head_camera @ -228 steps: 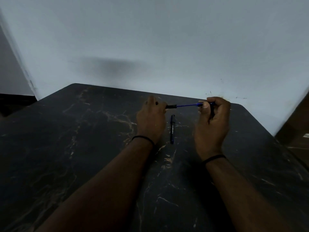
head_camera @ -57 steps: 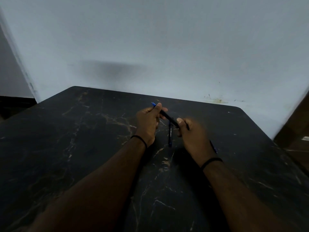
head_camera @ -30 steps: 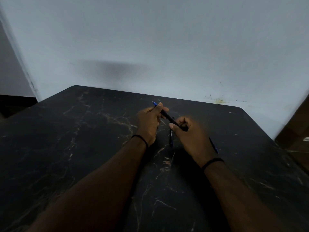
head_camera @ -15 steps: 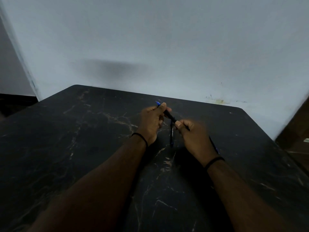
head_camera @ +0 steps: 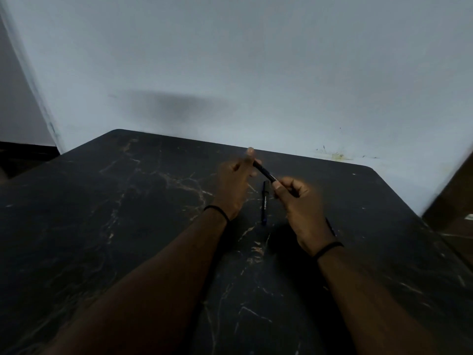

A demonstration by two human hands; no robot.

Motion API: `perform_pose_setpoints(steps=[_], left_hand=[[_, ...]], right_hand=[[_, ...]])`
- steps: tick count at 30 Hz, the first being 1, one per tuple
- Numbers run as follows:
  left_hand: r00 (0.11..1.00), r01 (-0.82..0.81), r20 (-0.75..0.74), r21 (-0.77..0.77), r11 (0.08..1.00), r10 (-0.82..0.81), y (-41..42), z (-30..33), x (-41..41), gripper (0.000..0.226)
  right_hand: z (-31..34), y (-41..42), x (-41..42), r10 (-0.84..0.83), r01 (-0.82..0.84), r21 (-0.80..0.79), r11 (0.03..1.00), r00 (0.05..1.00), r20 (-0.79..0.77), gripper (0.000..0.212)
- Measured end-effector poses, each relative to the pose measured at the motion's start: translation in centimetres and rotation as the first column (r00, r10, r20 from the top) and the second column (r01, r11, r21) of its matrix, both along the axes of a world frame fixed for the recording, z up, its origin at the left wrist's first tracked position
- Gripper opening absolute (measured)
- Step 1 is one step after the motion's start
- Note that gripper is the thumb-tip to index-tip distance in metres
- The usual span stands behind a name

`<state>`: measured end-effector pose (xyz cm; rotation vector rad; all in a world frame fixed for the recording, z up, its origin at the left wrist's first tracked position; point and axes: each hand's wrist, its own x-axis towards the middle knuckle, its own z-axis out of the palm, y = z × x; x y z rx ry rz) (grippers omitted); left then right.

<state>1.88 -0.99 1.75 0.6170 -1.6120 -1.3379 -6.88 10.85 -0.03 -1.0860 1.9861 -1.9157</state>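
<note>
A dark pen runs slantwise between my two hands above the black marble table. My left hand holds its far end, a finger raised over the tip so the tip is hidden. My right hand grips the near end, fingers curled round it. A second dark pen with white lettering lies flat on the table between my wrists, pointing away from me. Both wrists carry thin black bands.
A pale wall stands right behind the table's far edge, with small yellowish marks low on it. A brown piece of furniture stands beyond the table's right edge. Dark floor shows at the far left.
My left finger has risen over the pen's blue tip, which no longer shows. Over the last seconds the pen went from pulled apart, blue refill exposed, to one closed dark piece.
</note>
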Motion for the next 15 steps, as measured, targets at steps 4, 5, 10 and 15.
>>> perform_pose_setpoints(steps=[4,5,10,15], left_hand=[[0.879,-0.414,0.159,-0.214,0.885,0.449,-2.7,-0.6,1.3,0.05],[0.834,-0.457,0.215,-0.245,0.855,0.508,-3.3,-0.7,1.8,0.048],[0.646,-0.359,0.509,-0.454,0.815,0.568,-4.1,-0.9,2.5,0.043],[0.438,-0.159,0.689,-0.573,0.804,0.577,-2.9,-1.1,1.9,0.051]], right_hand=[[-0.2,0.1,-0.5,-0.12,0.12,-0.045,0.992,0.993,0.02,0.01],[-0.3,0.1,-0.6,-0.14,0.142,-0.045,0.989,0.99,0.033,0.01],[-0.6,-0.2,-1.0,-0.209,0.209,-0.028,0.977,0.978,0.024,0.013],[-0.8,-0.3,-1.1,-0.219,0.218,-0.021,0.976,0.975,-0.026,0.014]])
